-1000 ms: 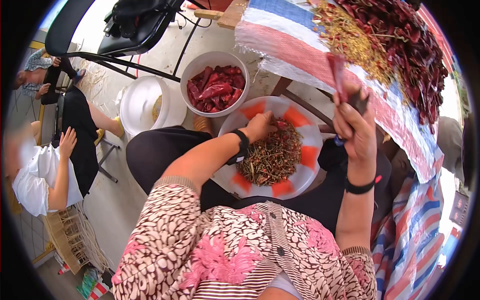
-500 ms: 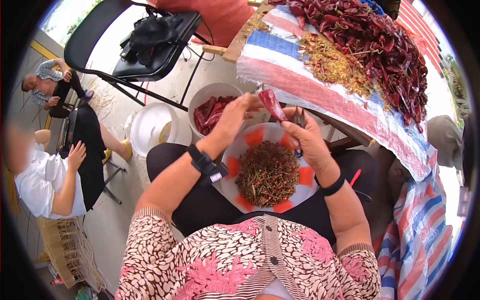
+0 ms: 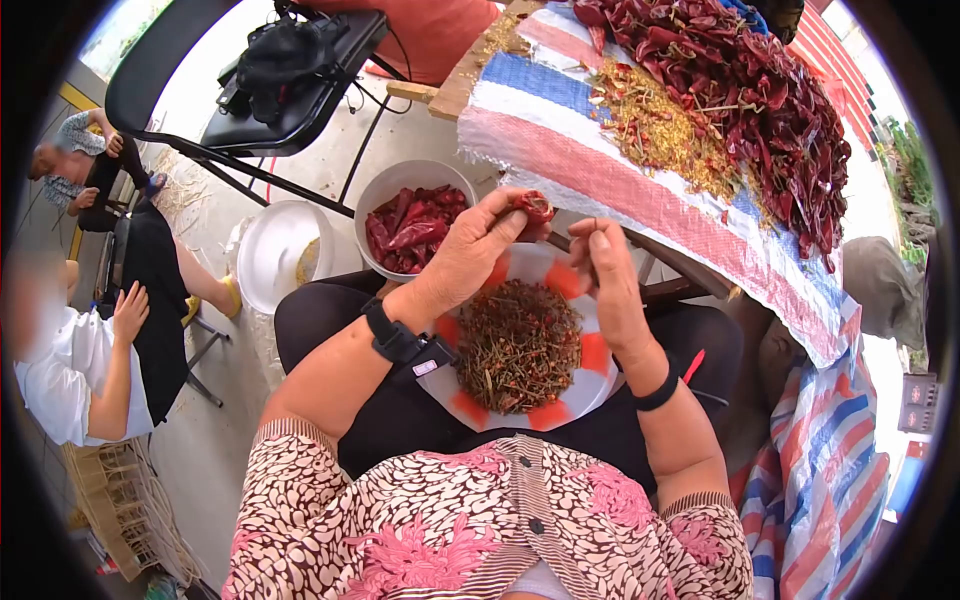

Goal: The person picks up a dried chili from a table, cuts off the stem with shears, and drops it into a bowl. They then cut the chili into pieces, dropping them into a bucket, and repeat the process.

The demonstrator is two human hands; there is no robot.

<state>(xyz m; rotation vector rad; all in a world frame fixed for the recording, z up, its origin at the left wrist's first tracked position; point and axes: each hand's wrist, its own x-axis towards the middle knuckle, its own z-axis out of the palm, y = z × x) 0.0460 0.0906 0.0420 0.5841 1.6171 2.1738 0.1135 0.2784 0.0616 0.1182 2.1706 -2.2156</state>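
Red chilli (image 3: 536, 207), pinched in your left hand (image 3: 476, 243) near the basin's (image 3: 596, 352) far rim, sits left of your right hand (image 3: 612, 278), whose grip is unclear.

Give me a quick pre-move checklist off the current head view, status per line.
1. Left hand grip on the red pepper: ok, pinched at the fingertips.
2. Right hand clear of any tool: cannot tell, curled fingers may hide one.
3. Inside of the held pepper empty: cannot tell, too small to make out.
4. Bowl open to receive: ok, uncovered, red peppers inside.
5. Basin between the knees, mouth up: ok, stemmy scraps heaped in it.
6. Striped sheet free of loose debris: not ok, yellowish bits lie beside the pepper pile.
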